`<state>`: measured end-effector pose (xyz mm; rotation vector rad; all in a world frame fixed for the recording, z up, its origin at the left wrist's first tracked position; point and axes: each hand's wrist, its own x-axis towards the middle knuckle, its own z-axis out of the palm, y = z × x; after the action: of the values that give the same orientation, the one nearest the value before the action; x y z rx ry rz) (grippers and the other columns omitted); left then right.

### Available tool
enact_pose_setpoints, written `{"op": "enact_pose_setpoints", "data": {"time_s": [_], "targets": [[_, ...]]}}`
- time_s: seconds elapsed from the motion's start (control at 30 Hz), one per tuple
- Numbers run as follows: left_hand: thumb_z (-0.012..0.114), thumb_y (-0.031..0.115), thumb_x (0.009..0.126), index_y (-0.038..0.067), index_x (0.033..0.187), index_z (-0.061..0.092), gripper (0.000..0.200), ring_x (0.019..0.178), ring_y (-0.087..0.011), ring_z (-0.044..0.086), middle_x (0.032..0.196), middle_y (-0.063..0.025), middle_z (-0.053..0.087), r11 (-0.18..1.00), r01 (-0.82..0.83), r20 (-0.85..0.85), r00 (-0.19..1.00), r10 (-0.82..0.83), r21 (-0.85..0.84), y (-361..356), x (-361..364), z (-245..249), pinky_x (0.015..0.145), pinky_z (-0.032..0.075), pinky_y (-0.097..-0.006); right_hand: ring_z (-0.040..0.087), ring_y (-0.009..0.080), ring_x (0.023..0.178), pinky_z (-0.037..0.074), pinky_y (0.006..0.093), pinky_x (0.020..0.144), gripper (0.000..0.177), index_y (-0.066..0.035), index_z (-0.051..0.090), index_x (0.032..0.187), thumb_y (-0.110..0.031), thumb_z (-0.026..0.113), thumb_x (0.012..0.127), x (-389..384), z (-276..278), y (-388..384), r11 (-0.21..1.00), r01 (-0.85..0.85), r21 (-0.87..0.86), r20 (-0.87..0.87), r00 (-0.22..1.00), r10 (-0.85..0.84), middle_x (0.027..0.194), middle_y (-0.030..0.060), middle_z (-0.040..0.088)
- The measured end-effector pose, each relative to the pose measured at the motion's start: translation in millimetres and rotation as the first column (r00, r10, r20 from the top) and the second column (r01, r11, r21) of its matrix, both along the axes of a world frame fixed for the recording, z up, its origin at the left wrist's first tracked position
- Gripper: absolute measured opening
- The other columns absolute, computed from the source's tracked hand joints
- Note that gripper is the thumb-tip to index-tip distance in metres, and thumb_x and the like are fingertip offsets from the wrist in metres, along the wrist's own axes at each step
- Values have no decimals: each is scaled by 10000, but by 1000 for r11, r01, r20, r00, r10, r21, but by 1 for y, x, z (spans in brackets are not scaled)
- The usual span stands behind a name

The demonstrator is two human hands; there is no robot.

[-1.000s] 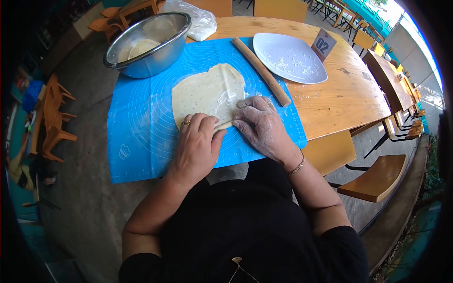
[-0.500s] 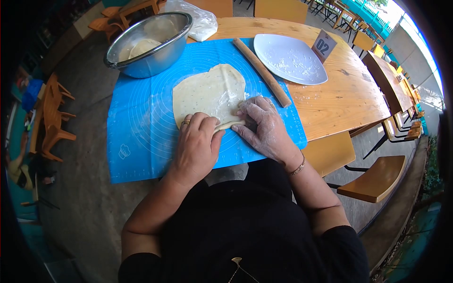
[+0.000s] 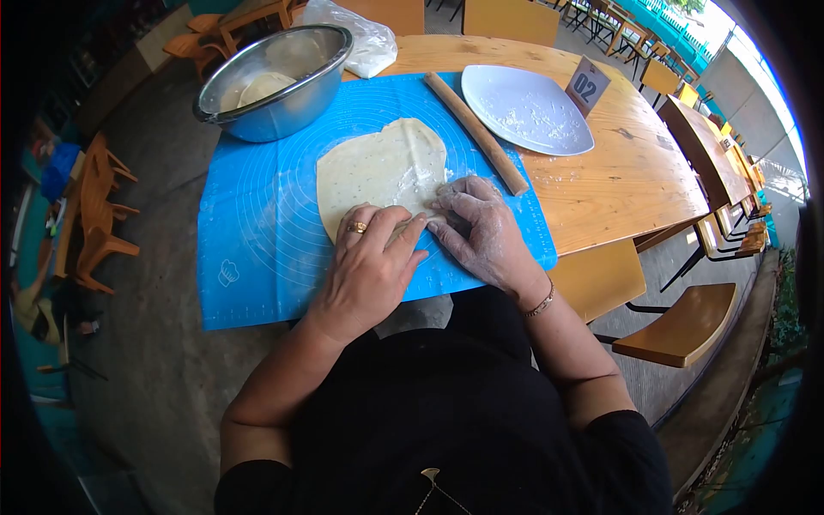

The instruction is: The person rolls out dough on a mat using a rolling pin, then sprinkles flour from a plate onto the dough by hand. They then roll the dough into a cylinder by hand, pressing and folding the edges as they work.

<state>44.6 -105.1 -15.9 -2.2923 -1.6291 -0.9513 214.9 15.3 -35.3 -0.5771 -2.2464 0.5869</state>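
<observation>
A thin sheet of pale, speckled dough (image 3: pixel 378 167) lies on a blue silicone mat (image 3: pixel 249 292), with loose flour on its right part. Both hands are at the sheet's near edge, which is folded or rolled over. My left hand (image 3: pixel 369 262), with a ring, lies over that edge with its fingers bent onto the dough. My right hand (image 3: pixel 481 227), dusted with flour, pinches the edge's right end between thumb and fingers. The left hand covers much of the folded edge.
A wooden rolling pin (image 3: pixel 476 133) lies right of the dough. Beyond it are a floury white plate (image 3: pixel 524 103) and a number stand (image 3: pixel 588 86). At the back left stand a metal bowl (image 3: pixel 283 107) holding dough and a plastic bag (image 3: pixel 360 43). Chairs (image 3: pixel 678 326) flank the wooden table (image 3: pixel 635 189).
My left hand has shifted right along the near edge, its fingers now close to the right hand and covering more of the fold. The right hand has barely moved.
</observation>
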Motion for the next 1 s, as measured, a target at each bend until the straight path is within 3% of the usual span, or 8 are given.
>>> {"op": "enact_pose_setpoints", "data": {"time_s": [0.3, 0.53, 0.73, 1.0], "targets": [[698, 94, 894, -40, 1129, 666, 273, 1024, -351, 550, 1100, -167, 602, 990, -1, 125, 992, 19, -143, 3, -5, -7, 909, 458, -437, 572, 377, 1043, 468, 453, 944, 201, -27, 707, 948, -94, 764, 768, 2, 5, -1, 1000, -17, 21, 41, 999, 16, 1040, 172, 612], [723, 58, 843, -11, 1022, 675, 198, 931, -361, 578, 972, -159, 636, 991, -132, 156, 979, 130, 6, 4, -7, -13, 846, 454, -449, 568, 370, 1054, 460, 453, 956, 178, -55, 713, 944, -133, 775, 797, 0, 3, 1, 998, -31, 55, 49, 998, 29, 1058, 164, 609], [739, 73, 833, 18, 912, 683, 112, 891, -349, 589, 912, -126, 636, 991, -134, 137, 981, 136, -22, 4, -8, -14, 820, 451, -443, 561, 363, 1070, 451, 451, 966, 176, -59, 720, 940, -165, 777, 811, 1, 3, 1, 998, -35, 47, 43, 999, 33, 1073, 159, 610], [738, 87, 841, 22, 913, 685, 111, 874, -348, 601, 903, -128, 639, 990, -134, 149, 979, 138, -36, 3, -6, -14, 821, 447, -451, 559, 354, 1068, 441, 453, 957, 184, -84, 739, 936, -215, 786, 815, 0, 2, 1, 996, -55, 73, 41, 998, 52, 1070, 148, 612]]}}
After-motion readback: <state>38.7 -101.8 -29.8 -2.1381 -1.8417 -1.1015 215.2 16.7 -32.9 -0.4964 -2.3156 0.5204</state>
